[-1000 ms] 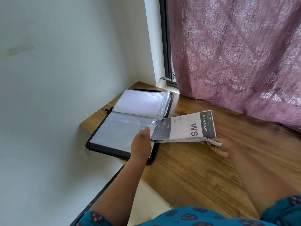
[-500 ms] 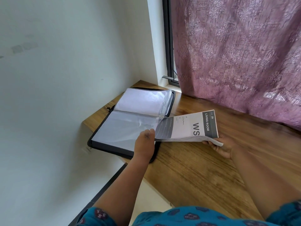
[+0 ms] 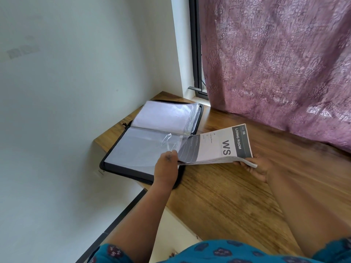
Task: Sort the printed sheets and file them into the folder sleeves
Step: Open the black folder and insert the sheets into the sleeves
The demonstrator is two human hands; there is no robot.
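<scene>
Wooden surface under a window with a mauve curtain carries the open black folder, which lies at the left corner, partly over the edge. The stack of printed sheets is held just beside it, its left end over the folder. The top sheet reads "LIVING ROOM". The right hand supports the stack from below, fingers curled under it. The left hand pinches the clear sleeve open at its corner. Several sheets may be pushed in together, because the stack is thick. The thin sleeve may crumple or slip from the pinch, and the folder may be pushed off the edge.
</scene>
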